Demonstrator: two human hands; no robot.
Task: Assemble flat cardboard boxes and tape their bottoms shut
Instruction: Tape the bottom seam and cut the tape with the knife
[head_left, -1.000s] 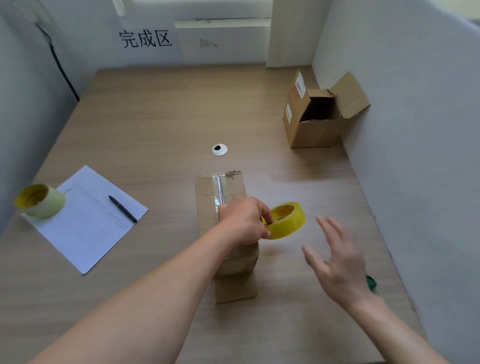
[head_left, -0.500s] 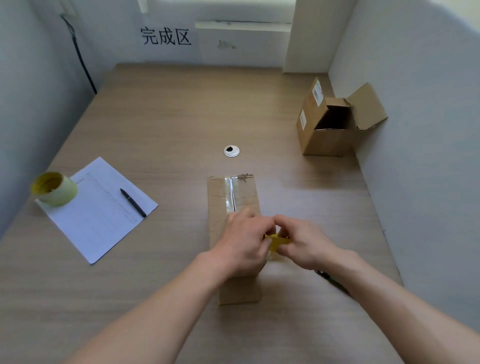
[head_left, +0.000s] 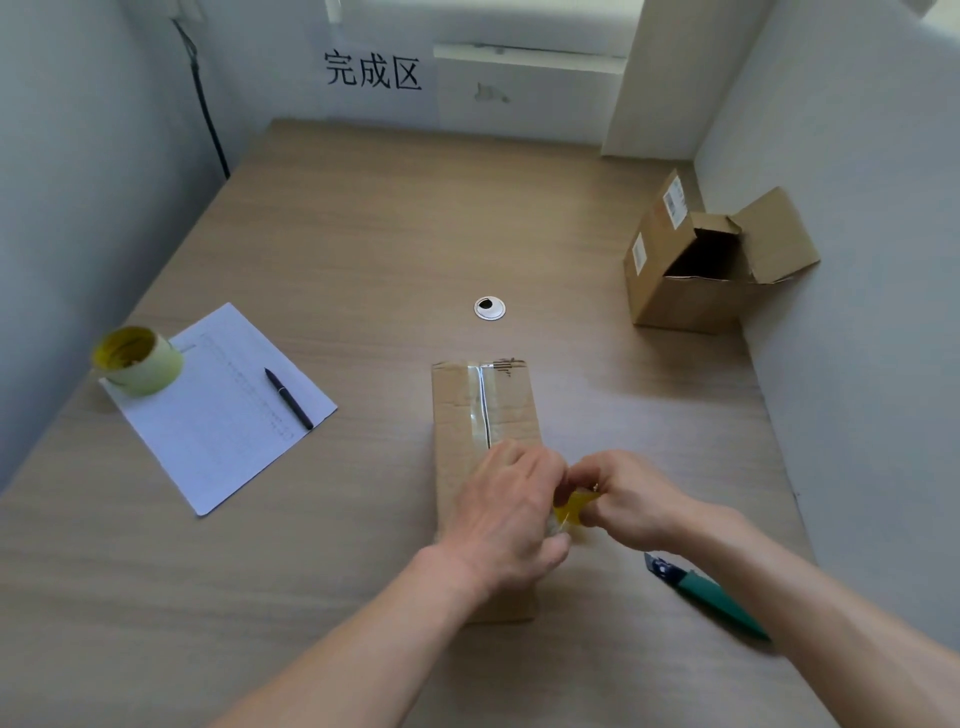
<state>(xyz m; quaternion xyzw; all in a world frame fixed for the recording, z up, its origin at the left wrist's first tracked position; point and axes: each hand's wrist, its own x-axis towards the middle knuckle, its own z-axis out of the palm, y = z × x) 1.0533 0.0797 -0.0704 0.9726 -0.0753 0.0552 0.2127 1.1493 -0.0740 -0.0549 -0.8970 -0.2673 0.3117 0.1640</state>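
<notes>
Head view: box (head_left: 483, 415) lies mid-table, clear tape strip along its seam. Left hand (head_left: 511, 514) and right hand (head_left: 631, 499) meet at the box's near right edge, fingers curled round a yellow tape roll (head_left: 571, 512), mostly hidden; probably picking the tape end. Taping step in hand; next move needs the tape pulled across or cut. Cutter (head_left: 706, 597) just beside the right forearm. Finished box (head_left: 691, 270) against the right wall; table (head_left: 363, 234) ahead gives room.

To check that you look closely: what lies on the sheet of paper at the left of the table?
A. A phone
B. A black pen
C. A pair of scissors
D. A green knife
B: a black pen lies on the sheet of paper, while the green knife lies near the person's right arm.
</notes>
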